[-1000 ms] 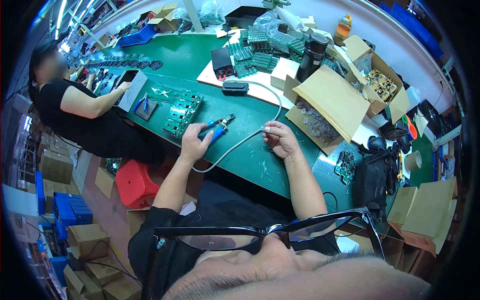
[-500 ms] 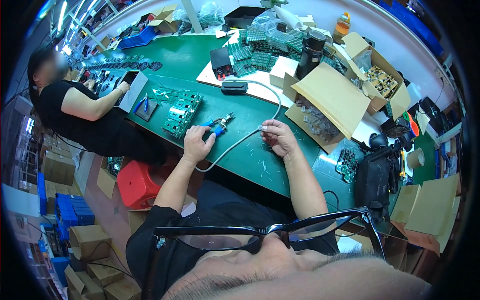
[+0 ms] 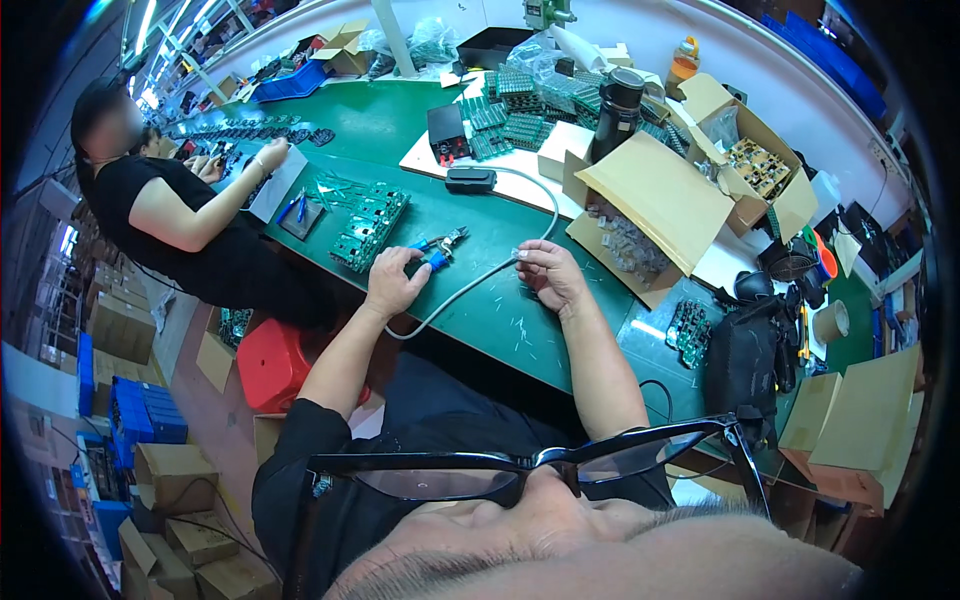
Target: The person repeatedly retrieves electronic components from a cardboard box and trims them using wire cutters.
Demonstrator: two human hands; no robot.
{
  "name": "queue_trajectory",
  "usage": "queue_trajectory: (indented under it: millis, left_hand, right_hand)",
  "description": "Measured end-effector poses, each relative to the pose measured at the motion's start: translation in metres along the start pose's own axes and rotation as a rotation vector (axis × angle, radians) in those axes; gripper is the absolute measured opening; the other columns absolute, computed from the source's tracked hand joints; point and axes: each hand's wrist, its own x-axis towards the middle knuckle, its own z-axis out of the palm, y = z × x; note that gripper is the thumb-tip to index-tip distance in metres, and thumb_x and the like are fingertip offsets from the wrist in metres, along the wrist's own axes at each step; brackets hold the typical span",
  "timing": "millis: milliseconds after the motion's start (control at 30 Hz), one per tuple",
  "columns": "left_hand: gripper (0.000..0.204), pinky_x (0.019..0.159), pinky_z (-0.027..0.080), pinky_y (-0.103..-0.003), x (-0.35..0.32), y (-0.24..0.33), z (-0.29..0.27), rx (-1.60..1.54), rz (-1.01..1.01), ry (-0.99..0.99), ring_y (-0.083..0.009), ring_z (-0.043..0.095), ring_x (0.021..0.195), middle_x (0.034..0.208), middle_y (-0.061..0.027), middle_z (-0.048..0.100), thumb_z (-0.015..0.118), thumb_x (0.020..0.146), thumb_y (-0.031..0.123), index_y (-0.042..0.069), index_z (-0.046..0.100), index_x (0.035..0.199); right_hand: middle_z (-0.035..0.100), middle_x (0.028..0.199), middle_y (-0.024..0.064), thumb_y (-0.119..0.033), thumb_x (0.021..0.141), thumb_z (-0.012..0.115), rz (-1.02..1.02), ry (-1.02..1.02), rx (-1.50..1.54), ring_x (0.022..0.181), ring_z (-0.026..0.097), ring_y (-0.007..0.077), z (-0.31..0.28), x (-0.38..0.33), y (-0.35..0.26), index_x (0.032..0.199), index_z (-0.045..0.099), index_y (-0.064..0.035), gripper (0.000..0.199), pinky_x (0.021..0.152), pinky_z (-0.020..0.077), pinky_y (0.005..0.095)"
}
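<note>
Near the front edge of the counter, the left hand half curls at the blue-handled pliers; whether it grips cannot be told. The right hand pinches a small pale part beside the grey cable. The part looks light, stiff and perhaps brittle, easiest held by its sides; the pliers look heavier, surest at their handles. Toward the counter's right, an open carton holds clear pieces, a rear carton tan components.

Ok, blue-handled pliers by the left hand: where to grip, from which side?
Likely by the blue handles, coming from the near left: they spread toward the left hand, while the metal head points away to the right.
</note>
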Motion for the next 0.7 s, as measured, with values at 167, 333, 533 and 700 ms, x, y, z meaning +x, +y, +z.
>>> queue_trajectory:
  millis: [167, 333, 533, 700]
  left_hand:
    - [0.034, 0.085, 0.058, -0.043, 0.037, 0.020, -0.026, -0.089, -0.205, -0.219, -0.0332, 0.073, 0.095, 0.100, -0.0165, 0.076, 0.076, 0.093, 0.036, 0.004, 0.077, 0.104]
    - [0.028, 0.086, 0.057, -0.043, 0.107, 0.014, -0.028, -0.054, -0.059, 0.029, -0.0337, 0.073, 0.096, 0.100, -0.0160, 0.075, 0.074, 0.094, 0.030, 0.003, 0.075, 0.106]
    - [0.045, 0.103, 0.053, -0.047, 0.186, 0.006, 0.002, 0.150, -0.024, 0.060, -0.0345, 0.065, 0.120, 0.127, -0.0163, 0.070, 0.078, 0.089, 0.029, 0.005, 0.069, 0.126]
    - [0.056, 0.109, 0.052, -0.045, 0.230, -0.009, 0.028, 0.298, 0.011, 0.041, -0.0344, 0.061, 0.129, 0.133, -0.0150, 0.068, 0.080, 0.088, 0.029, 0.006, 0.065, 0.136]
  right_hand:
    - [0.073, 0.091, 0.0032, -0.003, 0.091, 0.078, -0.003, 0.018, -0.004, 0.082, 0.072, 0.0152, -0.007, -0.004, 0.000, 0.103, 0.070, -0.0068, 0.015, 0.073, 0.0602, 0.0296]
    - [0.074, 0.093, 0.0047, -0.003, 0.090, 0.078, 0.007, 0.009, 0.005, 0.084, 0.073, 0.0169, -0.003, 0.001, 0.000, 0.105, 0.070, -0.0062, 0.018, 0.073, 0.0602, 0.0309]
    - [0.073, 0.093, 0.0050, -0.004, 0.090, 0.078, -0.001, 0.005, 0.007, 0.083, 0.072, 0.0172, -0.007, 0.003, -0.001, 0.105, 0.069, -0.0056, 0.018, 0.073, 0.0599, 0.0306]
    - [0.073, 0.091, 0.0038, -0.004, 0.092, 0.078, 0.021, 0.016, 0.016, 0.082, 0.072, 0.0161, -0.002, 0.003, -0.002, 0.103, 0.070, -0.0070, 0.014, 0.073, 0.0601, 0.0300]
